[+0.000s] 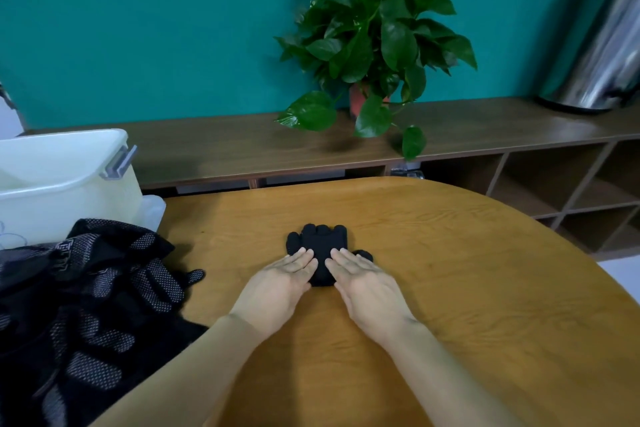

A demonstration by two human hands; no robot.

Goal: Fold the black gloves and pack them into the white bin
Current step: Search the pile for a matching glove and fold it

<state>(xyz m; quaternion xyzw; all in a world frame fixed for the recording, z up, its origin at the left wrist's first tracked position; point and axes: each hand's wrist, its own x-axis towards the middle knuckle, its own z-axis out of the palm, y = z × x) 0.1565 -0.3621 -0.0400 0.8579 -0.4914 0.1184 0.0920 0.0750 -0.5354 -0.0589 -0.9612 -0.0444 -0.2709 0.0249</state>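
Observation:
A black glove [322,240] lies flat on the round wooden table [467,288], fingers pointing away from me. My left hand [280,282] presses flat on its left side, fingers straight. Pressing its right side in the same way is my right hand [363,282]; a black thumb tip pokes out beside it. A heap of black gloves with white grip dots [86,305] covers the table's left part. The white bin [65,180] stands open at the far left, behind that heap.
A potted green plant [370,45] and a steel kettle [602,52] stand on a dark wooden shelf unit [225,146] along the teal wall. Open cubbies of the shelf sit at the right, below table height.

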